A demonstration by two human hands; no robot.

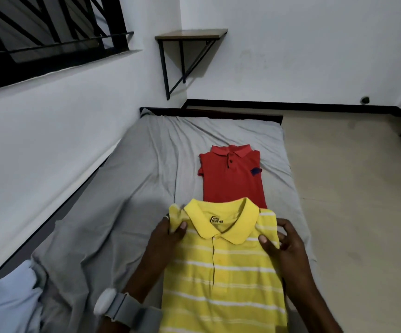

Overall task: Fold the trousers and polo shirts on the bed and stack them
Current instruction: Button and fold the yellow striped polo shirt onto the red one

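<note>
- The yellow polo shirt (pixel 223 272) with white stripes is right in front of me, front side up, collar toward the far end of the bed, its sides already narrowed in.
- My left hand (pixel 168 236) pinches the shirt's left shoulder, thumb on the front and fingers curled behind the fabric.
- My right hand (pixel 283 243) grips the right shoulder the same way, thumb pressed on the stripes beside the collar, fingers wrapped round the edge.
- I cannot tell whether the shirt's top is lifted slightly or lying flat.
- Just beyond it, the red polo shirt (pixel 233 174) lies flat on the bed, sleeves folded in, collar and buttons facing up; the yellow collar covers its near hem from my view.
- Both shirts sit on the wrinkled grey sheet (pixel 146 164) of the bed.
- A grey strap with a white device (pixel 115 306) is round my left wrist.
- A pale blue cloth (pixel 4 296) lies at the near left corner.
- A small wall shelf (pixel 191 34) hangs beyond the bed's far end; the beige floor (pixel 351 188) lies to the right.
</note>
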